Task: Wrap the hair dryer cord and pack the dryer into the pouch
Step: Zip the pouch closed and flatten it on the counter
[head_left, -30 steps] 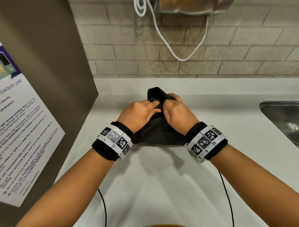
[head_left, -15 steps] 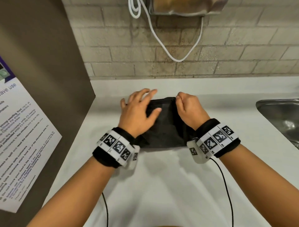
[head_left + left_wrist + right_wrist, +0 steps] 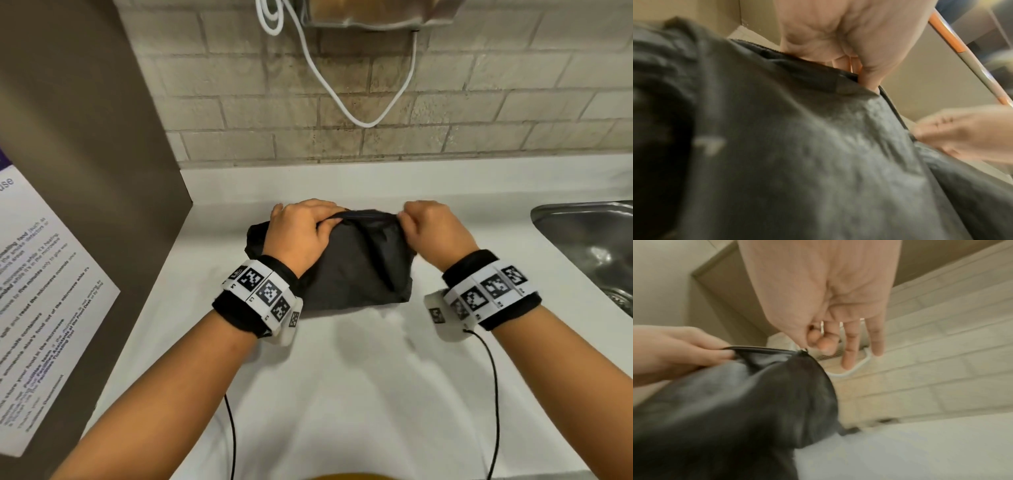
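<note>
A black fabric pouch (image 3: 356, 270) lies bulging on the white counter (image 3: 342, 394). My left hand (image 3: 305, 233) pinches the pouch's top zipper edge at its left end. My right hand (image 3: 428, 226) pinches the zipper pull at the right end of that edge. In the right wrist view the thumb and forefinger of the right hand (image 3: 813, 339) hold the small pull above the pouch (image 3: 756, 402), with the other fingers straight. The left wrist view shows the left hand (image 3: 849, 53) gripping the pouch (image 3: 797, 154) along the zipper. The hair dryer and its cord are hidden.
A brown panel (image 3: 85, 154) with a printed notice (image 3: 37, 308) stands at the left. A steel sink (image 3: 589, 246) is at the right. On the brick wall behind hangs a metal unit (image 3: 370, 13) with a looping white cable (image 3: 363, 120).
The left hand went from lying flat on the pouch to pinching its top edge. The right hand has moved right along the top edge, and the pouch now lies wider.
</note>
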